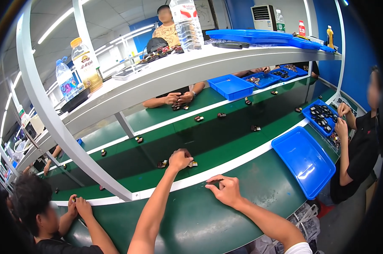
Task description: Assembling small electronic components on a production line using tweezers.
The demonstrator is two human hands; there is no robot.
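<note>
My left hand [181,159] reaches over the green belt, its fingers curled down onto a small dark part with a pale yellow end [193,164]. Most of that part is hidden behind the fingers. Just left of the hand lies a similar dark part [162,164] on the belt. My right hand [226,190] hovers above the green table in front of me, thumb and fingers closed on a thin dark piece [214,182]. The piece is too small to name.
A white strip [212,172] divides the table from the belt [229,144], where several dark parts lie. On the right are a blue tray [303,158] and a parts-filled blue tray [323,116] by a co-worker. A white post [64,110] and overhead shelf [166,78] stand left and ahead.
</note>
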